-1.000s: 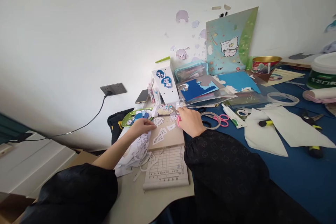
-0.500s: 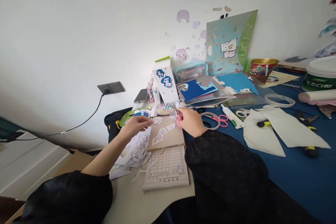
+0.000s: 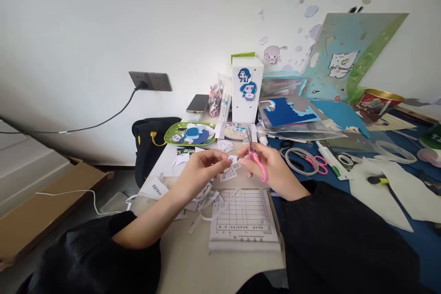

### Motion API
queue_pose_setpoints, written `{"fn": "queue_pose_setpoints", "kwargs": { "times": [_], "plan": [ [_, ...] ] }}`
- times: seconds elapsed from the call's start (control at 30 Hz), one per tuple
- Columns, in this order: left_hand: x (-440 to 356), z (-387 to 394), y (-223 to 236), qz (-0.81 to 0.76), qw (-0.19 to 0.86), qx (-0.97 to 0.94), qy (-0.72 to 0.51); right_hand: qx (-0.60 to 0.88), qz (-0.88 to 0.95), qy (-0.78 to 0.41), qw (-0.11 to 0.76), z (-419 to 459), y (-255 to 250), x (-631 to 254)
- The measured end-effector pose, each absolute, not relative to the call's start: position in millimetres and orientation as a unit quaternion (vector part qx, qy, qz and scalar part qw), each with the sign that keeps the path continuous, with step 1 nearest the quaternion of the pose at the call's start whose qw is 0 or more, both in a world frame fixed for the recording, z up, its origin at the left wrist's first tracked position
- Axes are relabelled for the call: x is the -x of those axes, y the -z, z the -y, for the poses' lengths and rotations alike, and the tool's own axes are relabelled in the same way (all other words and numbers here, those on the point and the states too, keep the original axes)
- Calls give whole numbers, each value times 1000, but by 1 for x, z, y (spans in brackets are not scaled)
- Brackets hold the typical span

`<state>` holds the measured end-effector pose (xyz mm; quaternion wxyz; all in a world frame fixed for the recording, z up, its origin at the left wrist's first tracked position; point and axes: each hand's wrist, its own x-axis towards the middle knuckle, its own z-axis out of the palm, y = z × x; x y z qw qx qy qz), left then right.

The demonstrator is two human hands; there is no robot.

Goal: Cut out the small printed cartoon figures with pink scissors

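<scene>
Fingers of left hand (image 3: 201, 172) nearly pinched, can't tell if gripping paper; right hand (image 3: 277, 172) grips pink scissors (image 3: 253, 156), blades up. Scrap (image 3: 155, 188) reads "8cm"; form (image 3: 244, 213) print too small. Drawn cutout (image 3: 228, 175) by left fingertips. Pale tabletop (image 3: 193, 262), blue surface (image 3: 425, 252), white wall (image 3: 86, 27).

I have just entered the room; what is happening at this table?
A person sits or stands with both bare hands over a tan board. The right hand holds pink scissors, blades pointing away from the person. The left hand is near it, fingertips together; whether they pinch a piece of paper is hard to tell. Paper cut-outs lie on the board, and a printed form lies nearer the person.
</scene>
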<state>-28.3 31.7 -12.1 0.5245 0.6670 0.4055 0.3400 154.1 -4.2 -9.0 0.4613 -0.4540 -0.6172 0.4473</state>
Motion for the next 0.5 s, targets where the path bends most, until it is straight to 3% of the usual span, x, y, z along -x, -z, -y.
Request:
{"fn": "queue_pose_setpoints", "kwargs": {
  "times": [0.3,0.5],
  "plan": [
    [29,-31,17,-393,471,-734,-291,480,613,-435,452,-2,18,-144],
    [33,-33,18,-408,297,-823,-263,530,624,-388,423,-11,24,-168]
  ]
}}
